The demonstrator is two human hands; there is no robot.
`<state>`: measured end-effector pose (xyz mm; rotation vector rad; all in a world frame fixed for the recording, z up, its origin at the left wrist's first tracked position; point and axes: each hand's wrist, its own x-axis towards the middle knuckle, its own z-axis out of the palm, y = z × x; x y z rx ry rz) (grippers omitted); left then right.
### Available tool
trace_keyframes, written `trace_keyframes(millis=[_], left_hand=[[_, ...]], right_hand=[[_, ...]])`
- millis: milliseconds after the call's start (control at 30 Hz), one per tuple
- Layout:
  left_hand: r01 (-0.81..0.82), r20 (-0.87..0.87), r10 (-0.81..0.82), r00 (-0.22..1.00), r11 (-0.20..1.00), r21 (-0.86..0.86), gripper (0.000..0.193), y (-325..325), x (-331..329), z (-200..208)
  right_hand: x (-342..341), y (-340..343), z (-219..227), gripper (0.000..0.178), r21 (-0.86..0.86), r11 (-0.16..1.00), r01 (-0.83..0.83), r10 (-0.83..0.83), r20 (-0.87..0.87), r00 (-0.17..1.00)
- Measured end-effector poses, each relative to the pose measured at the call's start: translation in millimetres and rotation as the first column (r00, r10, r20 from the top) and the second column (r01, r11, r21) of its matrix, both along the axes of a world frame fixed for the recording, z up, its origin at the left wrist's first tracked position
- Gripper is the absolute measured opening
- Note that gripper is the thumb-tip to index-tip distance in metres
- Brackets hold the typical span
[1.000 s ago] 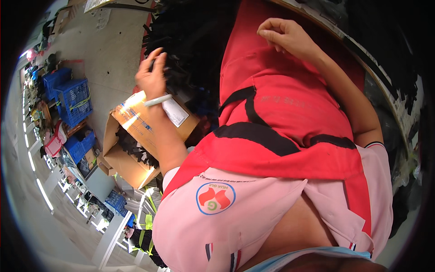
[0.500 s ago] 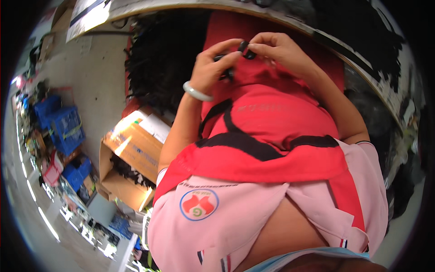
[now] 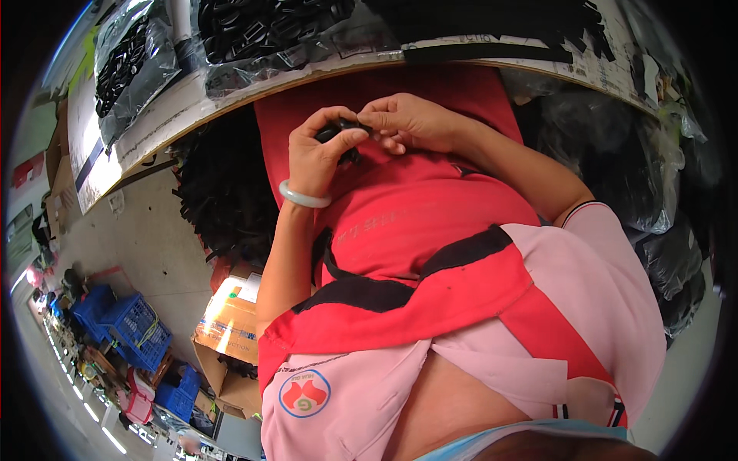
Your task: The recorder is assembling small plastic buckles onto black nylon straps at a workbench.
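Small black piece point(image 3: 329, 134), plastic-looking, held up between both hands in front of the apron's upper part, near the table edge; exact shape hidden by the fingers. Left hand point(image 3: 309, 160): thumb and fingers curled round the piece, holding it; pale bracelet point(image 3: 304, 197) on that wrist. Right hand point(image 3: 415, 123): thumb and forefinger pinched narrow on the piece's right end, other fingers curled below. Red apron point(image 3: 392, 211) beneath the hands, over a pink shirt point(image 3: 607, 276).

Beyond the hands, a pale-topped table point(image 3: 188, 109) with a wooden edge. On it: a clear bag of black buckles point(image 3: 257, 27), a smaller bag of black parts point(image 3: 127, 69) to its left, black strips point(image 3: 492, 21) to the right. Dark heap point(image 3: 223, 188) under the table, left. Plastic bags point(image 3: 607, 146) at right. Lower left: open cardboard box point(image 3: 231, 323); farther off, blue crates point(image 3: 140, 330) on the floor.
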<state>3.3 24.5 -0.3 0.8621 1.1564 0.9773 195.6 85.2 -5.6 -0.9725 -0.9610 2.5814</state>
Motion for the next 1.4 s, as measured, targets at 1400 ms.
trace_keyframes(millis=[1400], left_hand=[[-0.207, 0.070, 0.200, 0.977, 0.973, 0.099, 0.024, -4.6, 29.8, -2.4]], right_hand=[[12.1, -11.7, 60.8, 0.018, 0.249, 0.952, 0.177, -0.235, 0.227, 0.945]])
